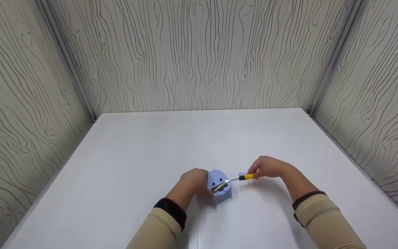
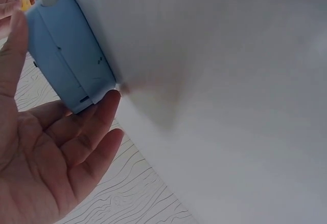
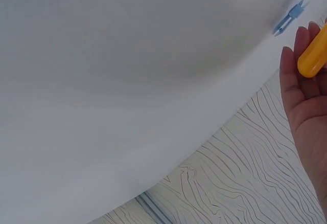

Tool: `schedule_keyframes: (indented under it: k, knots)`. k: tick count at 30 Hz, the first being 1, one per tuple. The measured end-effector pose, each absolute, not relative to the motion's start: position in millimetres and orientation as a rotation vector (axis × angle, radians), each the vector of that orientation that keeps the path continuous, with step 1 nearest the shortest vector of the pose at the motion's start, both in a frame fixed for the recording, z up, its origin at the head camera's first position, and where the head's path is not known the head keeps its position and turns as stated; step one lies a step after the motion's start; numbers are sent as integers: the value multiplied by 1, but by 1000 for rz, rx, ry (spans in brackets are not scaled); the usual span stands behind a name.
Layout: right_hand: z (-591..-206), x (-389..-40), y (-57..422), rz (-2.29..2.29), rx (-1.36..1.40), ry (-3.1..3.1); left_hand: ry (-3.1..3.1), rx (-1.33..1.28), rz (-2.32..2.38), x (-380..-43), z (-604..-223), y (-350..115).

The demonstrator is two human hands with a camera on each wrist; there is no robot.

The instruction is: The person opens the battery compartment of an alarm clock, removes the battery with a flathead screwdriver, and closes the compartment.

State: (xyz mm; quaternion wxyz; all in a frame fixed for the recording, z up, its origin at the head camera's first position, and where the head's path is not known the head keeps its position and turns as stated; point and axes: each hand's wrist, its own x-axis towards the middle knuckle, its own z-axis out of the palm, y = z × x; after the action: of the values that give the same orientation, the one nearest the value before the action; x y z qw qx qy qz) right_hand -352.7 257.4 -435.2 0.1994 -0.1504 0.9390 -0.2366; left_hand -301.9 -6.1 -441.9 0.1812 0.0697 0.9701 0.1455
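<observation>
A light blue plastic case (image 1: 215,175) stands on the white table, its open compartment facing up with a dark cylindrical battery (image 1: 218,187) in it. My left hand (image 1: 195,181) grips the case from the left; in the left wrist view the thumb lies on one side and fingers (image 2: 104,114) on the other. In my right hand (image 1: 269,167) is a screwdriver (image 1: 248,176) with a yellow handle and black collar. Its metal tip touches or nearly touches the battery's right end. A small blue plastic piece, likely a cover (image 3: 290,17), lies on the table beside the right hand.
The white table (image 1: 133,155) extends around both hands. Wood-grain panels (image 1: 199,55) enclose it at the back and on both sides, with grey metal posts (image 1: 66,58) at the corners.
</observation>
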Motion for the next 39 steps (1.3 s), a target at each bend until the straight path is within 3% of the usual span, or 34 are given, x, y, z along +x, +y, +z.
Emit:
schedule_keyframes:
  k: [12,39]
  knots:
    - [-428,-345,249,-535,-533,2644,2774,192,420,-299,-442,-5]
    - [-429,-359,286,-606,-35,2820,2756,185,427,-299,-441,-7]
